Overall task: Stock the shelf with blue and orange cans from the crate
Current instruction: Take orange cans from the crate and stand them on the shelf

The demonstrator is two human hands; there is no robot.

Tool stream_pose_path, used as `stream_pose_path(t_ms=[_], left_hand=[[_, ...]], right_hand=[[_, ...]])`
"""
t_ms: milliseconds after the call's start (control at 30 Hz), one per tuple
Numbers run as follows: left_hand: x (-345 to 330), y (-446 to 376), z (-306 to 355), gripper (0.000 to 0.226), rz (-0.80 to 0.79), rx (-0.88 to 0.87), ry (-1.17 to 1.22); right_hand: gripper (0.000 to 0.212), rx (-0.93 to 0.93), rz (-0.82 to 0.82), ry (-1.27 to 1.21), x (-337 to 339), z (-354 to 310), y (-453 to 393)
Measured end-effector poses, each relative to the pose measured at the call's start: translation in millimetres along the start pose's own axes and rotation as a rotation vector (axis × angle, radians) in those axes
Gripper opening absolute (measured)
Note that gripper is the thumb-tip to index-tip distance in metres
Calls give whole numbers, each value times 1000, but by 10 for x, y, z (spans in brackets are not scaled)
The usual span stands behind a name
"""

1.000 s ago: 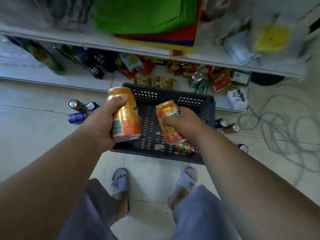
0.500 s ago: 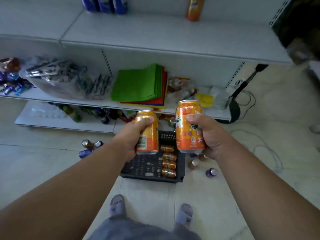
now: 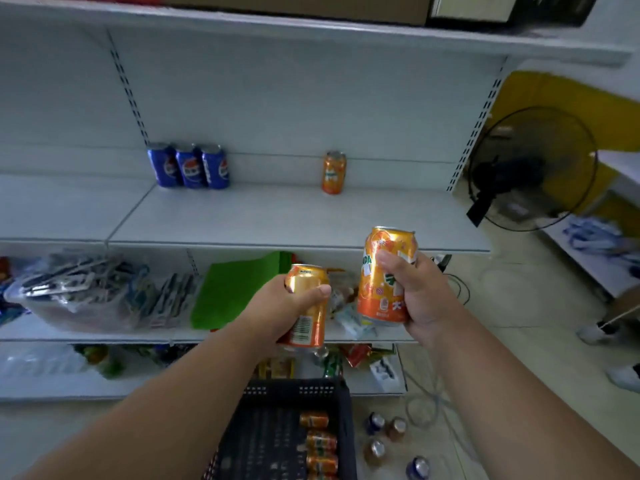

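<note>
My left hand (image 3: 280,310) grips an orange can (image 3: 309,306) upright, below the front edge of the white shelf (image 3: 277,220). My right hand (image 3: 419,296) holds a second orange can (image 3: 384,271) a little higher, its top level with the shelf edge. At the back of the shelf stand three blue cans (image 3: 189,166) in a row and one orange can (image 3: 334,172) to their right. The black crate (image 3: 277,427) sits on the floor beneath my arms, with several orange cans (image 3: 320,445) lying along its right side.
A green folded sheet (image 3: 235,289) and a bag of packets (image 3: 83,292) lie on the shelf below. Loose cans (image 3: 384,434) stand on the floor right of the crate. A black fan (image 3: 530,168) stands at the right, and cables (image 3: 426,400) trail nearby.
Both hands have lifted their orange cans from the crate up toward the shelf. The view has tilted up, so the stocked shelf now fills the middle.
</note>
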State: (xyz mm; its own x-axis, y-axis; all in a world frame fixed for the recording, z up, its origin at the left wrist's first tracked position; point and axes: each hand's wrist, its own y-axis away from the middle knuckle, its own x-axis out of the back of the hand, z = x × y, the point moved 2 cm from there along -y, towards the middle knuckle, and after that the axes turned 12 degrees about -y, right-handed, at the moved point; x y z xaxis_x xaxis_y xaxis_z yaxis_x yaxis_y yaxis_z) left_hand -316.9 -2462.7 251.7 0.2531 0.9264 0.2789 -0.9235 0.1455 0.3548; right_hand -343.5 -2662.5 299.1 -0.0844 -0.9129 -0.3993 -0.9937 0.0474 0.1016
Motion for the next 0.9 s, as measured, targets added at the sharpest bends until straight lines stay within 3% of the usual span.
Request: stream_pose_path(t_ms=[167,233,367,500,900], left_hand=[[-82,-510,390,62,-103,-63,-24],[-154,-716,505,59,-82,-95,-46],[-300,-1058,802,54,36,-180,-187],[-439,-1561,1035,74,196,-275,-407],[-814,-3279,1537,83,568,-245,-680]], right_hand=[[37,94,142,141,184,-193,-269],[38,117,188,172,268,-249,-397],[36,138,239,231,399,-365,-750],[39,144,252,294,635,-407,-1283],[33,169,202,470,1435,-393,-2908]])
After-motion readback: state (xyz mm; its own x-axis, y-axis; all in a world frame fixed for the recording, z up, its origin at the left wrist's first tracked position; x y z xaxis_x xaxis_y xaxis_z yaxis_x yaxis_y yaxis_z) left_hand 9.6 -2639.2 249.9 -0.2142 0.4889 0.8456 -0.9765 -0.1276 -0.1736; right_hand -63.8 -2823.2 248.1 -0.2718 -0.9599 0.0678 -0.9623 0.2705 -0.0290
